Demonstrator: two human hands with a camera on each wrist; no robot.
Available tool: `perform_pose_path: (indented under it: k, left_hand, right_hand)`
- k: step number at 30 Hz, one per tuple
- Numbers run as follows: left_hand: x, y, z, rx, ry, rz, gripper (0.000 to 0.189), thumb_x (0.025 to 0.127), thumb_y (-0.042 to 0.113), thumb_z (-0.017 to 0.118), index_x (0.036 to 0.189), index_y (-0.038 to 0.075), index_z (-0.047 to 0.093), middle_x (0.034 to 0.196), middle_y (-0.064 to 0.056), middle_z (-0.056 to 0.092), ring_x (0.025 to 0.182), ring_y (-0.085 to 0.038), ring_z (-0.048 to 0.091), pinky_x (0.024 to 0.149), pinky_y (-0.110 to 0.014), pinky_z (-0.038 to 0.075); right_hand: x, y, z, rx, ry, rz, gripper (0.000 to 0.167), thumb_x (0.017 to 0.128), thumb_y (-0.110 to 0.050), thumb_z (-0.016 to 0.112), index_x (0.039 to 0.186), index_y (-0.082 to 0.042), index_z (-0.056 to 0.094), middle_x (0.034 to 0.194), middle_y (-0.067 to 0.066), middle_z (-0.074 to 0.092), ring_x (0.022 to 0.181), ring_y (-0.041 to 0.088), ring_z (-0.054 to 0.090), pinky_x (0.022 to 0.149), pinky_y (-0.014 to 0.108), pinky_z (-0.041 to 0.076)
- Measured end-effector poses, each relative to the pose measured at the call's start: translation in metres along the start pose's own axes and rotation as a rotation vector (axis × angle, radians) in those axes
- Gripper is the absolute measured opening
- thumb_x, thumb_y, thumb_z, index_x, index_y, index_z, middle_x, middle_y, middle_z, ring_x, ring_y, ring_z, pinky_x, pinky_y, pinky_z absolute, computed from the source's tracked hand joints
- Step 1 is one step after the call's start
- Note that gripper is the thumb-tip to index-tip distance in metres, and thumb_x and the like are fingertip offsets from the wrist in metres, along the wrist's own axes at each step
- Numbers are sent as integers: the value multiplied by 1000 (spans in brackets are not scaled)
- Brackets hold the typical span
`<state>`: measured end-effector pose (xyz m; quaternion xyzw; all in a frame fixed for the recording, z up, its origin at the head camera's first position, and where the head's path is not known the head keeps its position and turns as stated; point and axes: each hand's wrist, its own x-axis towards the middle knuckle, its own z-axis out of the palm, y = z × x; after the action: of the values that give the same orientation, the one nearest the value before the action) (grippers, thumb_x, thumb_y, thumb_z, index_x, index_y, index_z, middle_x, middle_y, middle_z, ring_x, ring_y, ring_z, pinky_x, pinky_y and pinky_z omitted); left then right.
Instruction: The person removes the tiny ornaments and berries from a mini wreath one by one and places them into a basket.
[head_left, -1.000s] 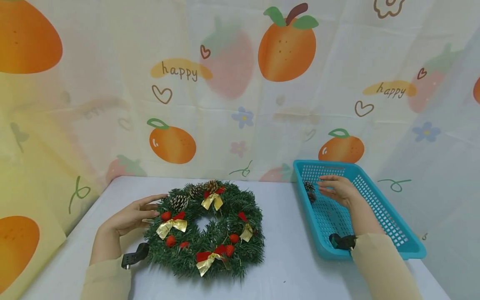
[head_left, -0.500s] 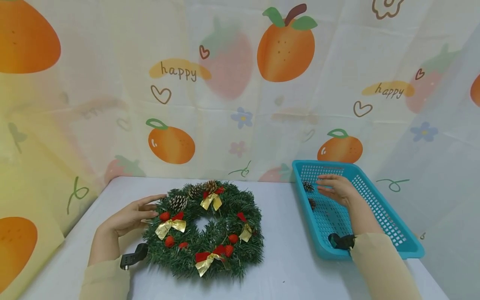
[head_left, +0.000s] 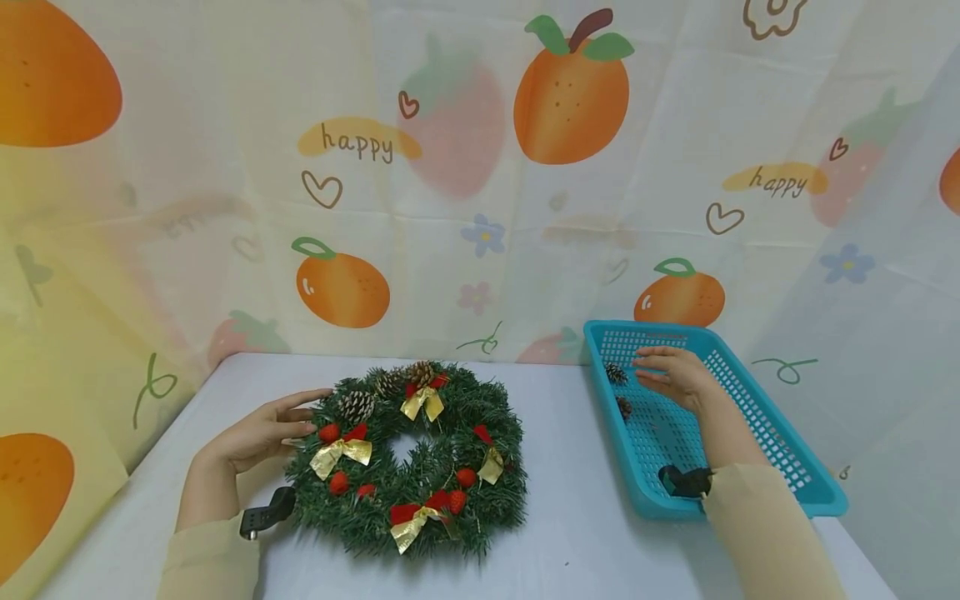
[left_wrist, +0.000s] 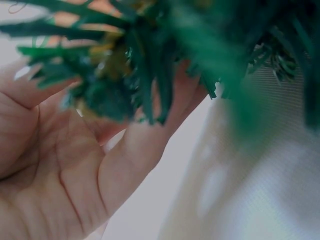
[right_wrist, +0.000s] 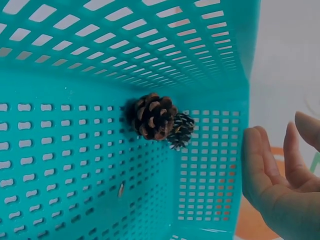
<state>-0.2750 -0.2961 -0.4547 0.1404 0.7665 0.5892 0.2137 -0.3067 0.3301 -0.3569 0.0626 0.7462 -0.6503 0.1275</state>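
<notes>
On the white table lies a round green Christmas wreath (head_left: 491, 417) with gold-and-red bows, red berries and pine cones at its top left. My left hand (head_left: 258, 433) rests against the wreath's left edge with its fingers extended; in the left wrist view, green needles (left_wrist: 150, 75) cover the fingertips of that hand (left_wrist: 75, 165). My right hand (head_left: 675, 379) hovers over the blue plastic basket (head_left: 813, 442), fingers loosely bent and holding nothing. Two pine cones lie inside along the basket's left side: a white-tipped pine cone (head_left: 616, 373) and a brown pine cone (right_wrist: 154, 116).
The basket stands at the table's right, its rim rising above the white tabletop (head_left: 558, 483). A fruit-printed curtain (head_left: 450, 250) hangs right behind the table. A small pale bit (right_wrist: 121, 189) lies on the basket floor.
The brown pine cone has rolled a little toward me along the basket's left side, away from the white-tipped one, and come to rest. Both hands have stayed nearly still.
</notes>
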Motion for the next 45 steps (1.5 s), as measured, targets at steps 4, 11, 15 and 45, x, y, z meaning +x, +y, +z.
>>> perform_pose_path:
  k: [4,11,15,45]
  left_hand:
    - [1,0,0,-3,-3,-2,69,100,17,57,159,17,22,160,-38,6,102,-5,59,68,-29,52]
    - [0,1,-1,12,11,-14,69,99,19,58,159,19,22,158,-39,9,97,-8,58,67,-30,52]
    - [0,2,-1,12,9,-15,69,99,19,58,159,19,22,158,-39,9,93,-11,58,67,-30,52]
    - [0,-2,-1,30,14,-4,69,99,20,59,158,18,24,160,-37,9,118,-11,54,70,-32,53]
  right_hand:
    - [1,-3,1,-24,6,-11,58,103,-17,49,152,6,26,132,7,48,87,-2,64,91,22,55]
    - [0,-8,4,-48,-13,-42,62,104,-19,49,154,7,21,154,22,30,90,-4,63,93,21,54]
    - [1,-11,7,-71,-11,-56,59,105,-20,45,153,7,23,154,23,31,90,-5,63,94,22,54]
    - [-4,-45,48,-22,-8,-185,25,101,-12,54,125,-6,52,97,-13,66,90,-3,67,91,20,55]
